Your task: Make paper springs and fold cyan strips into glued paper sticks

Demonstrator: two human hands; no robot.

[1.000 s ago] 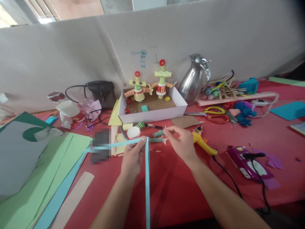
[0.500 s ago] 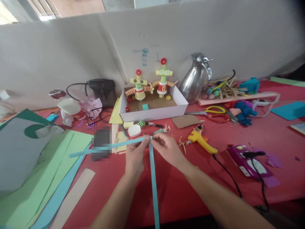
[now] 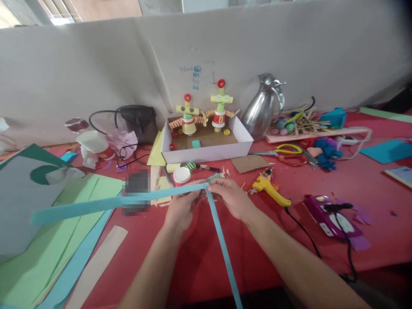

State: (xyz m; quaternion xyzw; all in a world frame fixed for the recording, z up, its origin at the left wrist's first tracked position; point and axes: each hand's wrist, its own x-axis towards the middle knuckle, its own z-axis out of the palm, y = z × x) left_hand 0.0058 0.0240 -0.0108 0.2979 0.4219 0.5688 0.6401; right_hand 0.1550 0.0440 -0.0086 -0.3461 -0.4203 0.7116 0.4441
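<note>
Two long light-blue paper strips meet at a corner between my hands. One blue paper strip [image 3: 96,205] stretches out to the left over the green sheets, and the other blue paper strip [image 3: 223,244] hangs down toward the front edge of the table. My right hand [image 3: 230,197] pinches the joined corner between thumb and fingers. Just left of the corner, my left hand [image 3: 183,208] is closed on the strips from below, its fingertips partly hidden. Past my hands lie a white-lidded paper cup [image 3: 182,176] and a small green folded paper spring [image 3: 214,177].
A white box [image 3: 206,151] holds two paper-cup figures. Beside it stand a steel jug [image 3: 262,107] and scissors [image 3: 289,153]. On the right are a yellow glue gun [image 3: 272,191] and a purple corded device [image 3: 334,219]. Green paper sheets [image 3: 71,227] cover the left.
The left-reaching strip has swung nearer and farther left. The hanging strip's lower end has shifted to the right. Both hands stay close together at the corner.
</note>
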